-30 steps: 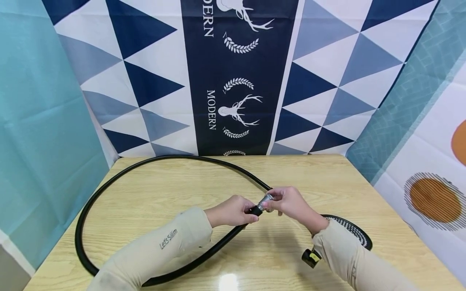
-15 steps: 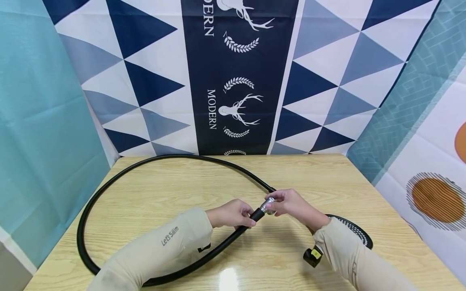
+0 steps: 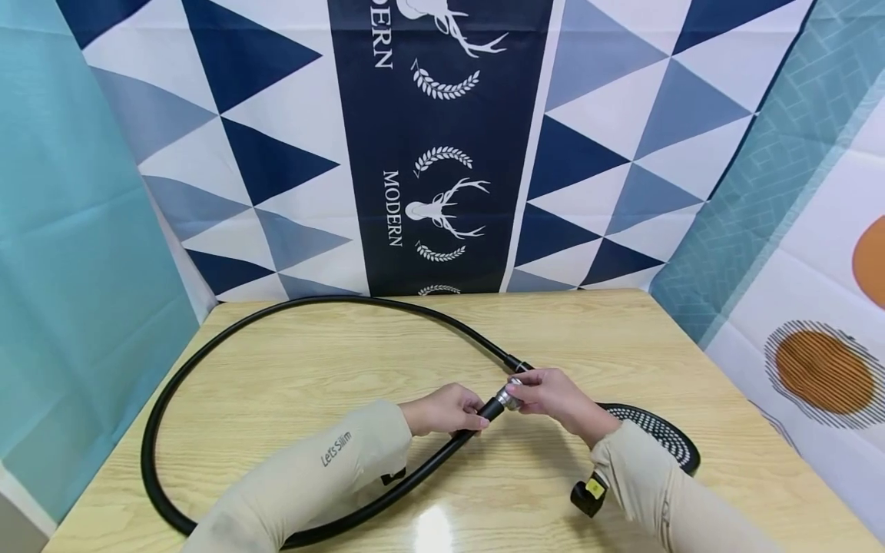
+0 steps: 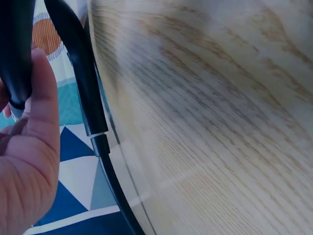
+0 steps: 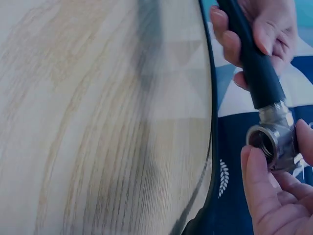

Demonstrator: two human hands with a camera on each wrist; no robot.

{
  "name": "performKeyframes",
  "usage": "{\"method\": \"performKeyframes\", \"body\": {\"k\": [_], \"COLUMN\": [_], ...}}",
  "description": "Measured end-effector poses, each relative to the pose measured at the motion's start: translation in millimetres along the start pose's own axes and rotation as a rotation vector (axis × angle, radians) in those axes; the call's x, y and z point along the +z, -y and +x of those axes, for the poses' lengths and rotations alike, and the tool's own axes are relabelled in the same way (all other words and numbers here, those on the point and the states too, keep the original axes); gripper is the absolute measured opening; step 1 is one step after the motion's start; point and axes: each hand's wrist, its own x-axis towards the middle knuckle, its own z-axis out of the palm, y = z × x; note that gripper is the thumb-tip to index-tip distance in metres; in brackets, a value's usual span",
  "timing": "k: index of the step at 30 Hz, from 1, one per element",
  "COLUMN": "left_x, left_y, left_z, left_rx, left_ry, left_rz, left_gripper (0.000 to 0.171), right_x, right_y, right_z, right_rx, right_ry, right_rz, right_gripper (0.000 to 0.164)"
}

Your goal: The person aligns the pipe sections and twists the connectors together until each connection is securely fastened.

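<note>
A black shower hose (image 3: 387, 503) ends in a silver metal pipe fitting (image 3: 510, 396), held a little above the table. My left hand (image 3: 445, 409) grips the hose just behind that end, the thumb along it. With fingertips and thumb, my right hand (image 3: 556, 401) pinches the fitting. Seen from the right wrist, the fitting (image 5: 276, 134) has a round threaded side opening, and a fingertip of the right hand (image 5: 281, 200) covers part of its rim. The hose's other end joins a black shower head (image 3: 650, 432), whose handle (image 4: 85, 83) is partly hidden behind the right hand.
The hose makes a wide loop over the wooden table (image 3: 346, 361), reaching its back edge. A black box with a yellow label (image 3: 588, 495) sits under the right wrist. Patterned cloth (image 3: 442, 153) hangs behind the table, with more cloth at both sides.
The left hand has slid slightly back along the hose, baring more of its end. The right fingers have shifted around the fitting, which has turned. The view has swung slightly to the right.
</note>
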Motion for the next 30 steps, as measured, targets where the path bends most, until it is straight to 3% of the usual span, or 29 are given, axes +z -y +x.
{"method": "performKeyframes", "body": {"k": [7,14,22,30], "left_x": [2.3,3.4,5.0,5.1], "left_y": [7.9,15.7,22.9,15.6], "left_z": [5.3,5.6,3.2,-0.5], "left_rx": [0.032,-0.005,-0.029,-0.090], "left_ry": [0.144,0.182,0.202,0.161], "left_rz": [0.028,-0.082,-0.107,-0.037], "left_gripper": [0.017,0.017,0.018,0.018], "right_x": [-16,-13,-2,5], "right_y": [-21,-37,-40,-42], "right_z": [6,10,10,7], "right_rx": [0.020,0.005,0.052,0.034], "right_ry": [0.170,0.225,0.177,0.113], "right_rz": [0.134,0.226,0.235,0.223], "right_gripper": [0.041,0.051,0.050,0.046]}}
